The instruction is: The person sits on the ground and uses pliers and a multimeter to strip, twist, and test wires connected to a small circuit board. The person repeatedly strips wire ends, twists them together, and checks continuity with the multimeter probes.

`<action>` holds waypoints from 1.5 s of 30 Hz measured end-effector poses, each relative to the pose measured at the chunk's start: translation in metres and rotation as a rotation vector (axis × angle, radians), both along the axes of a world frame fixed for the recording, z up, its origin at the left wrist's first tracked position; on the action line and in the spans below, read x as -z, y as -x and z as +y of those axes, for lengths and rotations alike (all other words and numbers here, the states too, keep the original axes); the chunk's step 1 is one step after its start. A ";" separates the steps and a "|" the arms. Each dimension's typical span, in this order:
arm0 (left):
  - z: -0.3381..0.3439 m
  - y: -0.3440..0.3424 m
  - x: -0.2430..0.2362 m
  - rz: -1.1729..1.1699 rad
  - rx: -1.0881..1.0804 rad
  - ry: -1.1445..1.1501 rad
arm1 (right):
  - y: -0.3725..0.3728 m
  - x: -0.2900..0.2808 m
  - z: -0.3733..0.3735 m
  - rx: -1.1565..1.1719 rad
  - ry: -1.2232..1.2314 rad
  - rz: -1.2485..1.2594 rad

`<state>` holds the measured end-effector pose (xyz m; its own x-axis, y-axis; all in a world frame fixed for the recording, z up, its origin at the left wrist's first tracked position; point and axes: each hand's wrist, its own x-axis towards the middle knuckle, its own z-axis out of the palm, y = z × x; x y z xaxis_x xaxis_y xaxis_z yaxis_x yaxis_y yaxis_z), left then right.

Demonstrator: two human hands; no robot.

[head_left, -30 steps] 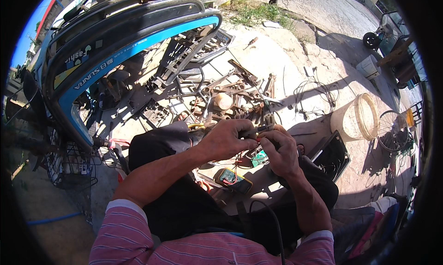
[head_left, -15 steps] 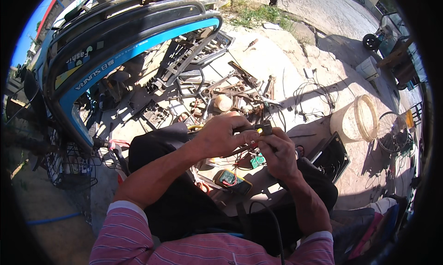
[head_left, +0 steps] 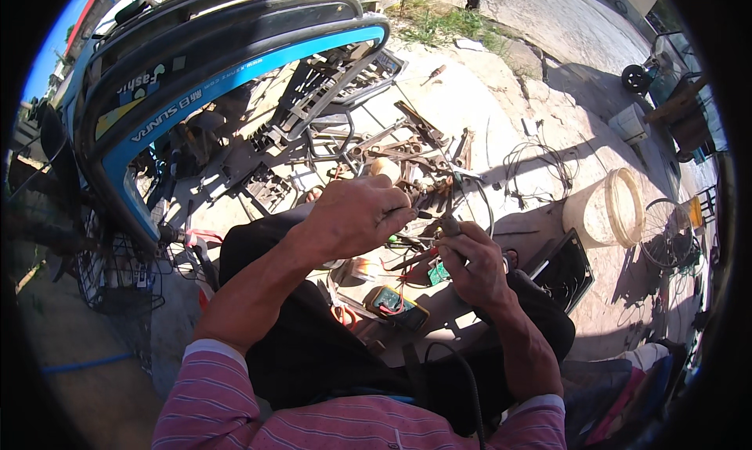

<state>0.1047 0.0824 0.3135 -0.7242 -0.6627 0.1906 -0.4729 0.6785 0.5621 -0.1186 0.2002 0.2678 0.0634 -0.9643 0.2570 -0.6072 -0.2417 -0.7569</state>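
Here the right hand point(head_left: 476, 268) pinches a stubby dark piece point(head_left: 450, 226) — just rightward of the thin dark tip point(head_left: 424, 214) the left hand point(head_left: 351, 216) pinches.

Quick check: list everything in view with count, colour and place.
Small held part: one, dark, centre
Multimeter: one, dark and yellow, lower centre
Circuit board: one, green, beyond multimeter
Scissors-like tool: one, orange-handled, left of multimeter
Wrenches and metal parts: many, rusty brown, centre
Screwdriver: one, brownish, upper centre
Cable coils: count unclear, dark, right of centre
Shallow case: one, black, centre right
Buckets: two, off-white, right
Spoked wheel: one, grey, far right
Vehicle body: one, black and blue, upper left
Wire basket: one, black, left
Shirt: one, pink striped, bottom
Trousers: pair, black, lower centre
Left hand: one, bare, centre
Right hand: one, bare, centre
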 end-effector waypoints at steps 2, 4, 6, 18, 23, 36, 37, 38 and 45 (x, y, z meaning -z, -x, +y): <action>-0.001 -0.001 0.000 -0.028 0.005 0.027 | 0.000 -0.001 0.000 -0.007 -0.007 0.009; -0.001 -0.002 0.000 -0.048 0.011 0.040 | 0.000 0.000 0.000 -0.012 -0.019 0.023; -0.002 -0.003 0.000 -0.061 0.019 0.040 | 0.001 0.002 0.001 -0.013 -0.037 0.040; -0.001 -0.005 -0.003 -0.107 0.026 0.027 | 0.002 0.002 0.001 -0.024 -0.056 0.085; -0.001 -0.005 -0.001 -0.120 0.047 0.040 | 0.001 0.000 0.000 -0.045 -0.074 0.125; 0.006 -0.001 0.014 -0.313 0.060 0.093 | 0.000 0.015 0.002 -0.097 -0.090 0.284; 0.006 -0.002 0.014 -0.306 0.060 0.089 | -0.001 0.014 0.002 -0.094 -0.085 0.277; 0.005 -0.002 0.014 -0.300 0.062 0.084 | -0.001 0.014 0.001 -0.089 -0.081 0.271; 0.006 0.000 0.012 -0.301 0.047 0.069 | -0.001 0.014 0.002 -0.077 -0.064 0.244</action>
